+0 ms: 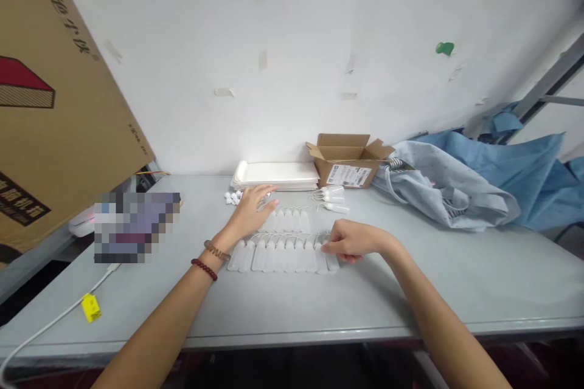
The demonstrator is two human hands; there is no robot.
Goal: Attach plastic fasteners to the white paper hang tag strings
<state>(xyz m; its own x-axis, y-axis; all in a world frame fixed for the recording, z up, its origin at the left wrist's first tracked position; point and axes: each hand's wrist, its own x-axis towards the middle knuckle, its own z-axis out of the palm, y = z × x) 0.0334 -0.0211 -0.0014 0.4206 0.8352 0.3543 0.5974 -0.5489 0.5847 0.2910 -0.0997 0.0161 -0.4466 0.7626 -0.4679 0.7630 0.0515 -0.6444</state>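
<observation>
Two lines of small white squeeze bottles, a near row and a far row, are lying flat on the grey table, packed side by side so each line stays straight. The left hand is resting with fingers spread on the far row's left end, apparently steadying it. The right hand is pinching the near row's rightmost bottle. Loose caps, stacked white trays and an open cardboard box are sitting behind.
</observation>
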